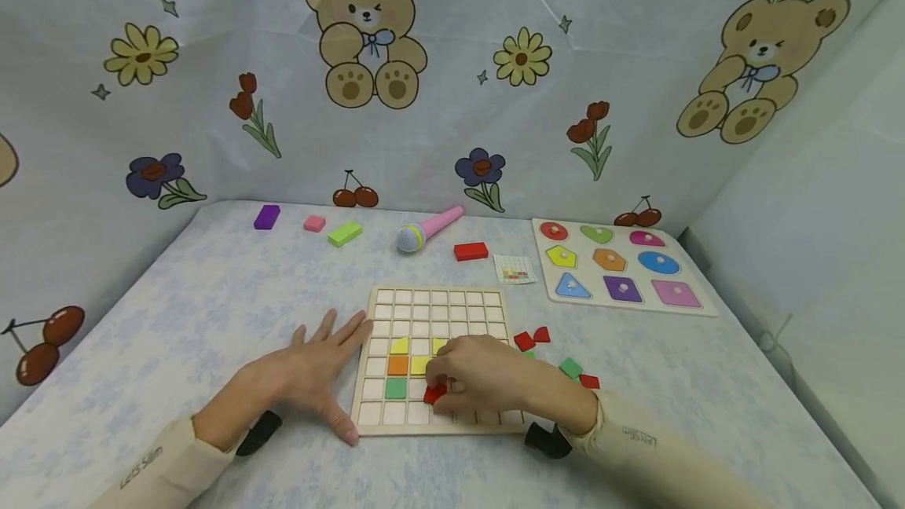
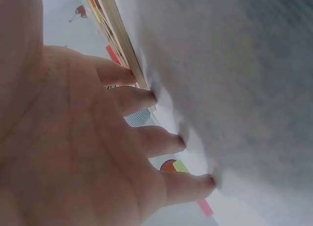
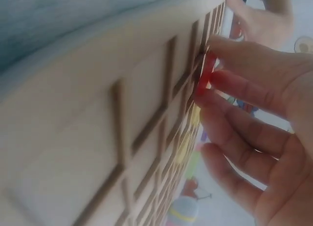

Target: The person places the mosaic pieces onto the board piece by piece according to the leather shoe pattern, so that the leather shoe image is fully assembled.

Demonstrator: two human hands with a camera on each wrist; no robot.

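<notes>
A square wooden grid board (image 1: 410, 430) lies flat between the two hands. My left hand (image 1: 314, 368) rests spread on the table, its fingertips and thumb at the board's left edge. With thumb and fingers, my right hand (image 1: 488, 371) pinches a red tile (image 3: 206, 72) low over the grid, right at a cell in the second row from the near side. In the left part of the grid sit an orange tile (image 1: 398, 365), a green tile (image 1: 396, 388) and yellow tiles (image 1: 419, 365). The right hand hides part of the grid.
Loose red tiles (image 1: 524, 341) and green tiles (image 1: 570, 368) lie right of the board. Behind it are a pink toy microphone (image 1: 441, 221), a red block (image 1: 470, 251), a small pattern card (image 1: 514, 269) and a shape puzzle (image 1: 594, 289). Purple (image 1: 267, 217), pink and green blocks lie far left.
</notes>
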